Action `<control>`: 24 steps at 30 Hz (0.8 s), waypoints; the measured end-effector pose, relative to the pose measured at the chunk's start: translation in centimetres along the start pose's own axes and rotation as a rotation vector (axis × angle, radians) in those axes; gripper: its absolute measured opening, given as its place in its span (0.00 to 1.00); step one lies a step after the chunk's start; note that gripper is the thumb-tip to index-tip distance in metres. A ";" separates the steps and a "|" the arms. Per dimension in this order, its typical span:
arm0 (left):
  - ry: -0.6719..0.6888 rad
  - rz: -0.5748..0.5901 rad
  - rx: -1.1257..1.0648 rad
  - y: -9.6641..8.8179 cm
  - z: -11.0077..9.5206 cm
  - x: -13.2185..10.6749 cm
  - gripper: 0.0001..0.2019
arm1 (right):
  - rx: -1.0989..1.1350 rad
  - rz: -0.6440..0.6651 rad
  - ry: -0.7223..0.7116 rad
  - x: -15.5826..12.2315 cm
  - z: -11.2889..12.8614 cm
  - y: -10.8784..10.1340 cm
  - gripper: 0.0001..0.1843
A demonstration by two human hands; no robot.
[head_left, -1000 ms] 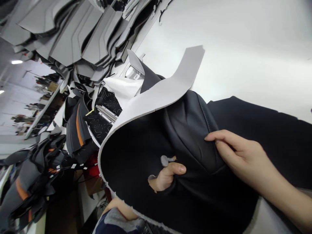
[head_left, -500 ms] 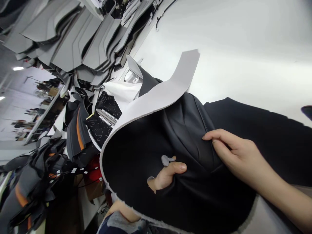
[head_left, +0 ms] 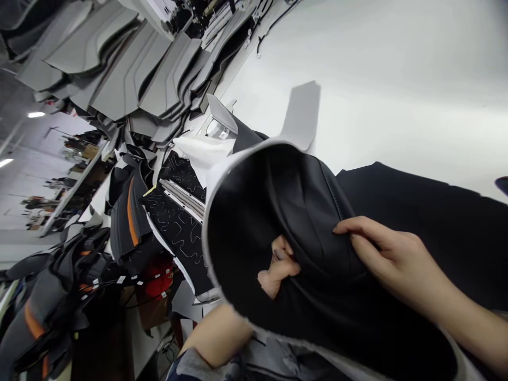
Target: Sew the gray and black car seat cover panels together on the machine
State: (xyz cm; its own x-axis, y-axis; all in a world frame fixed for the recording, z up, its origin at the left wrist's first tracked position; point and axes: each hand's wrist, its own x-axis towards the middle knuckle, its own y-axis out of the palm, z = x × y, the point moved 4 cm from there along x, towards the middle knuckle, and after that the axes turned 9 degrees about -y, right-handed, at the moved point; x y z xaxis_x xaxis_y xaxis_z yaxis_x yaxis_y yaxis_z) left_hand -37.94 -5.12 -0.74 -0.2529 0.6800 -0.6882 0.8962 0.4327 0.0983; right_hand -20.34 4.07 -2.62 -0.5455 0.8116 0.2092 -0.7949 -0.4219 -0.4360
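The black cover (head_left: 317,225) bows up in your hands at the near edge of the worktop (head_left: 397,79). Your right hand (head_left: 392,259) pinches its seam (head_left: 332,193); your left hand (head_left: 278,270) pokes through it, curled, though whether it grips I cannot tell. Should your left hand pull hard, the seam could slip free. Since half a second ago, the rim (head_left: 207,227) curls further in, baring more patterned panel (head_left: 180,233).

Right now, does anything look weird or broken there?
Yes: the left hand pokes through an opening in the black material, so it seems to grow there. I can't tell whether that opening was cut or torn.
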 end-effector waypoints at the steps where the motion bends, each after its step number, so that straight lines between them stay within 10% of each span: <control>1: -0.009 0.032 -0.044 0.5 0.2 0.2 0.10 | -0.008 0.004 -0.011 -0.1 0.1 0.0 0.11; 7: -0.033 0.149 -0.306 2.7 0.7 -0.6 0.11 | -0.070 -0.025 -0.044 -0.5 0.3 0.0 0.10; 16: -0.156 0.349 -0.051 2.4 0.5 -1.1 0.19 | -0.066 -0.013 0.002 -0.1 0.3 -0.4 0.11; 24: -0.190 0.282 -0.041 1.6 0.6 -1.9 0.14 | -0.191 0.033 -0.167 0.5 1.6 -1.6 0.10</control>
State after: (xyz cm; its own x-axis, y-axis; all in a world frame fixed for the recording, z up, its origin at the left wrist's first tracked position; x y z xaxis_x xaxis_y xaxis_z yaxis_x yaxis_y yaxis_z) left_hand -35.80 -6.13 0.31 0.0783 0.6558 -0.7509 0.9046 0.2698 0.3300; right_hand -19.79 4.50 -0.47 -0.6193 0.7140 0.3267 -0.7198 -0.3500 -0.5995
